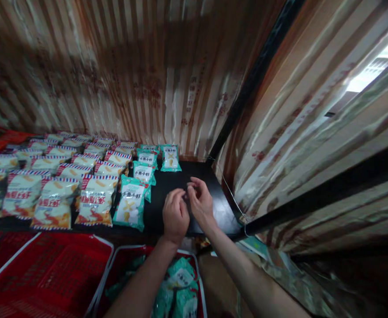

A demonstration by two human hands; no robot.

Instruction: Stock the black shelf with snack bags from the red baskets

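My left hand (175, 216) and my right hand (200, 204) are close together over the black shelf (202, 172), fingers curled in towards each other. Whatever lies within the fingers, if anything, is too small or hidden to make out. To the left of my hands stands a column of teal snack bags (129, 201) with white label panels, one behind another. A single teal snack bag (170, 157) leans upright at the back of the shelf, beyond my hands.
Rows of white snack bags with red and blue striped edges (96, 199) fill the shelf's left part. Below, a red basket (198, 282) holds more teal bags, beside another red basket (48, 274). A black post (253, 84) and thin wire border the right side.
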